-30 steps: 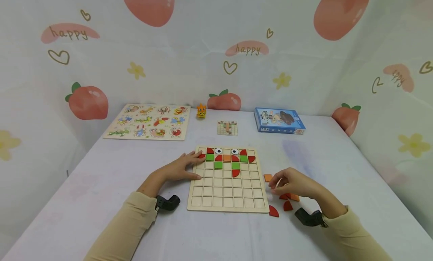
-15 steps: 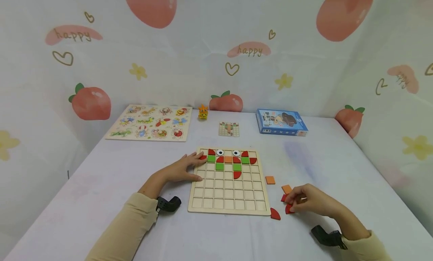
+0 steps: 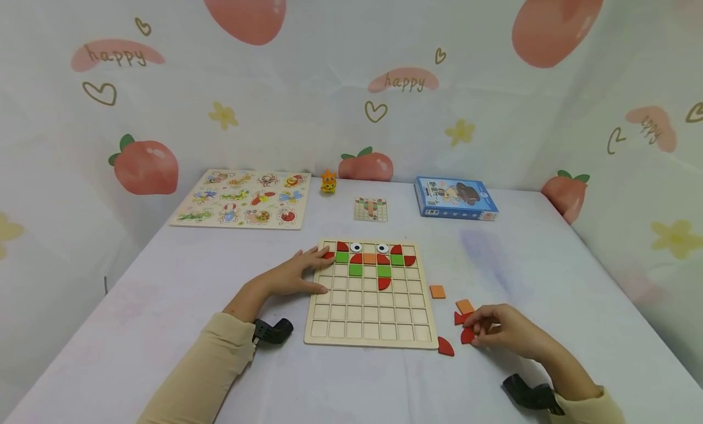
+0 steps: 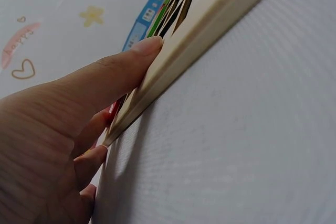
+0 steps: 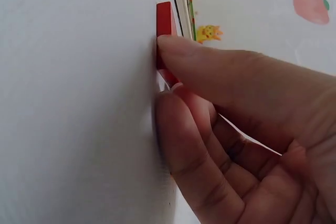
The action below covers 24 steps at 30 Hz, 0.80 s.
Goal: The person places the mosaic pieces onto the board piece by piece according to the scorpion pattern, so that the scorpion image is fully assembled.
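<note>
Right hand (image 3: 508, 334): shifted to a red piece (image 3: 467, 335), now being handled (pinched? cannot tell).
Left hand (image 3: 290, 275): relaxed, on the board (image 3: 371, 330).

Pale backdrop (image 3: 307, 107), printed peaches (image 3: 145, 166), yellow flowers (image 3: 222, 114), "happy" lettering (image 3: 118, 54), white cloth-covered table (image 3: 549, 271), soft light

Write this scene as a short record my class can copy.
Left hand: on the left edge of the grid board
Right hand: touching a red quarter-circle
Placed pieces: green squares, red pieces, an orange square, two eyes
Loose pieces: orange squares, more red pieces, right of the board
Farther back: pattern card, blue box, animal picture board, small figure
</note>
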Motion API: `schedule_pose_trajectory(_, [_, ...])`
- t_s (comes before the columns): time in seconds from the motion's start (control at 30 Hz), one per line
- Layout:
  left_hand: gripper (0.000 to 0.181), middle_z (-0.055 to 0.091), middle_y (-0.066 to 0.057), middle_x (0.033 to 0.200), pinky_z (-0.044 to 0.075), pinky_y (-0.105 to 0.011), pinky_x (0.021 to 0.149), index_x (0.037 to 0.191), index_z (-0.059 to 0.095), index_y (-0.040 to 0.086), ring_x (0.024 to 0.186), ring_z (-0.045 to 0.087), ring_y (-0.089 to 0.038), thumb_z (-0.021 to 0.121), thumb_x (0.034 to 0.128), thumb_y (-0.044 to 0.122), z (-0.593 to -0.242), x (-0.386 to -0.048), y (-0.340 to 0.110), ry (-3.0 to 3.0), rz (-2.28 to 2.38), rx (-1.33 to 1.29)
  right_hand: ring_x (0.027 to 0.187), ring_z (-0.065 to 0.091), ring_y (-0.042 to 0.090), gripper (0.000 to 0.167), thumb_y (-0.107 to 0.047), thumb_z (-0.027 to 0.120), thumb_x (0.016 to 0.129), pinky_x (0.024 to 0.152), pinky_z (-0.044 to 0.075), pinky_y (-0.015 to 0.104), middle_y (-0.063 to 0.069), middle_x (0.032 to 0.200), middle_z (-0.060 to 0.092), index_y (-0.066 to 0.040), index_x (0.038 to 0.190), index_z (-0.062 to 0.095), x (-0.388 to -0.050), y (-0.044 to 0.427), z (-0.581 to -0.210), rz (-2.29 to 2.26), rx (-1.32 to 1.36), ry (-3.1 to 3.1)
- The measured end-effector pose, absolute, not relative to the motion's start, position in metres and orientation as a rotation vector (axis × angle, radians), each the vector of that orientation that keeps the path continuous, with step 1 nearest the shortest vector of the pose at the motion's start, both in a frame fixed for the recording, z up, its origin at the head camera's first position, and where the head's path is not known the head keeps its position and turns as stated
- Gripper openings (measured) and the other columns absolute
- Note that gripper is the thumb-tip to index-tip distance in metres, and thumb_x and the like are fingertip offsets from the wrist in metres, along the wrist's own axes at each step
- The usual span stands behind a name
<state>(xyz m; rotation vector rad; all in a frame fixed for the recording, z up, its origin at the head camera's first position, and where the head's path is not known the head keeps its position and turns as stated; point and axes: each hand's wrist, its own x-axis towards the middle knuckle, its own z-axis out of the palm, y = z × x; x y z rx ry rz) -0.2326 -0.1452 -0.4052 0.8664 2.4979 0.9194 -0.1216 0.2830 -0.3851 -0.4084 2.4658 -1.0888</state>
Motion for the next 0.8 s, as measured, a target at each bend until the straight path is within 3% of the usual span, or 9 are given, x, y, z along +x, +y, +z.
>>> schedule_pose_trajectory(0.43, [0.073,0.017,-0.008,0.156,-0.004,-0.052,0.118,0.142,0.039,0.013,0.146,0.002,-0.029,0.069,0.0816,0.038,-0.4062,-0.2327,-0.1458,2.500,0.918,0.879,0.073,0.051,0.005,0.028,-0.020,0.076,0.077,0.064,0.051,0.019,0.003,0.085,0.057,-0.003,0.093,0.060,-0.1186,0.2816,-0.3862,-1.106,-0.516,2.457])
schedule_pose_trajectory(0.8, [0.073,0.016,-0.008,0.156,-0.003,-0.052,0.118,0.143,0.038,0.013,0.146,0.003,-0.029,0.069,0.0820,0.039,-0.4049,-0.2319,-0.1453,2.507,0.899,0.886,0.076,0.056,0.006,0.016,-0.017,0.067,0.085,0.068,0.052,0.018,0.002,0.088,0.063,-0.004,0.094,0.061,-0.1240,0.2804,-0.3804,-1.107,-0.574,2.375])
